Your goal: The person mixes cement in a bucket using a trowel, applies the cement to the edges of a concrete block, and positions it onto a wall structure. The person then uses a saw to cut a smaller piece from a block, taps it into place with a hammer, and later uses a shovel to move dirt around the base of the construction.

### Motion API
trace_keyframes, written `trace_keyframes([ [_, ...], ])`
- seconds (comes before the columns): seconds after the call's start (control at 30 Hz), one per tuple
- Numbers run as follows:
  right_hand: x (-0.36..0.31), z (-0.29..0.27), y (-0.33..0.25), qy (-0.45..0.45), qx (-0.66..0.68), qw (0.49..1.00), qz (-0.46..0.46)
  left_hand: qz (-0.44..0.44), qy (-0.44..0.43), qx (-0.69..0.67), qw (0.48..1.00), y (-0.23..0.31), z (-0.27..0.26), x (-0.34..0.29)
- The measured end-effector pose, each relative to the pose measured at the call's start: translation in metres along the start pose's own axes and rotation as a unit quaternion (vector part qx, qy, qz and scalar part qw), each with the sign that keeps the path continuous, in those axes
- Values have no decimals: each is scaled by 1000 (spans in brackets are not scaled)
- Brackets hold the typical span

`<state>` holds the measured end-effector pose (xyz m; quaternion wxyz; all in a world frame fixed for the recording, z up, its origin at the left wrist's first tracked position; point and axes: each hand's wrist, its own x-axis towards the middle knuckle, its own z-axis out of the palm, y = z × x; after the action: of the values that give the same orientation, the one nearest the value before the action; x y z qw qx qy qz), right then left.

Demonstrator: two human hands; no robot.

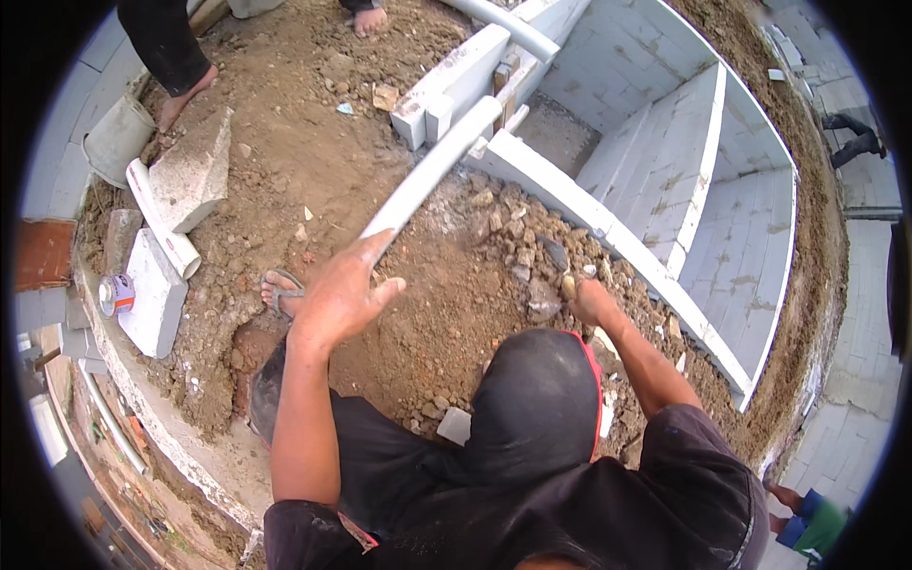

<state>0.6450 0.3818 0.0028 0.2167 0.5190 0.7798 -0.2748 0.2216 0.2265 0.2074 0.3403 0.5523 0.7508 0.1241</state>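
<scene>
My left hand (344,296) is at the near end of a white plastic pipe (432,176), its fingers round the pipe and its thumb standing out to the right. The pipe slopes away over the soil, and its far end reaches a gap in the grey block wall. My right hand (595,304) is down in the rubble (521,242) beside the block-walled pit, with its fingers closed. A small yellowish stone (569,287) shows at the fingertips, though whether they grip it cannot be made out. A dark flat piece (552,253) lies just beyond.
On the right is the pit's long wall edge (617,233), with a divider inside. Another white pipe (166,223), a pale block (154,294), a small can (116,294) and a bucket (119,142) are at left. Other people's bare feet (370,21) show at the top.
</scene>
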Motion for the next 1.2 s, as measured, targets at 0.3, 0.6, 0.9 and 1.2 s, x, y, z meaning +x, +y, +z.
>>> trace_keyframes([
  [0.3,-10,20,-128,18,73,993,-90,-58,0,43,997,-21,15,-16],
  [0.6,77,-149,-165,137,3,989,-50,19,19,62,998,-9,20,-5],
  [0.9,144,-159,-169,166,-164,971,-44,6,-20,61,998,-13,27,4],
  [1.2,97,-71,-175,94,9,988,-122,17,6,17,1000,-40,2,-17],
])
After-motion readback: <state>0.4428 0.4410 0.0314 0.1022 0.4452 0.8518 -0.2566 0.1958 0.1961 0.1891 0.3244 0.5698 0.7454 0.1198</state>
